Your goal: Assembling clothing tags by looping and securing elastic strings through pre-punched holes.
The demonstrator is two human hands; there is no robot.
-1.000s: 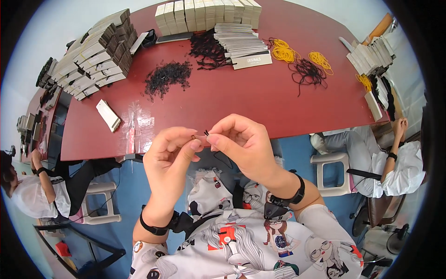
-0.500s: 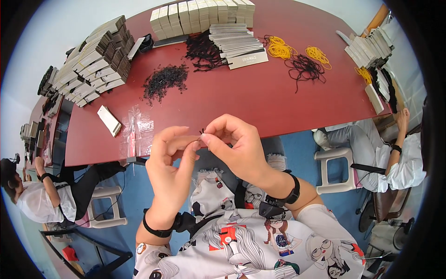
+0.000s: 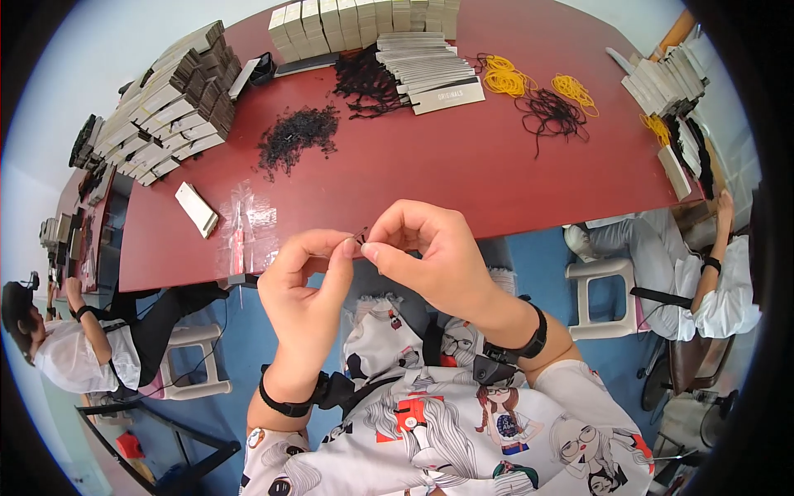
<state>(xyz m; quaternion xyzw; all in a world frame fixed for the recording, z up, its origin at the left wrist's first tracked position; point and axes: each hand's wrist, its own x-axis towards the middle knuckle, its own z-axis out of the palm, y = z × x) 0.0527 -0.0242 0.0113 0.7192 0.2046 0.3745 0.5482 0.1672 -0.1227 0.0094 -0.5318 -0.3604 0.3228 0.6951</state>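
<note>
One smooth red surface [image 3: 463, 169], upper frame. Two bare hands, centre: left hand [image 3: 302, 277], right hand [image 3: 438, 260]. One loose heap of small black pieces [image 3: 299, 136], upper left. One black cord tangle [image 3: 556, 112], three looped yellow coils [image 3: 506, 80], upper right. Both grips pinched on one thin black strand [image 3: 362, 238], frame centre.

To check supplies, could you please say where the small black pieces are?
In the head view, the pieces lie left of centre, between the left card stacks and tag cords.

A workshop; stacked cards [image 3: 165, 107], yellow cord bundles [image 3: 504, 78], a red worktable [image 3: 463, 174] and seated co-workers [image 3: 87, 355] show it.
</note>
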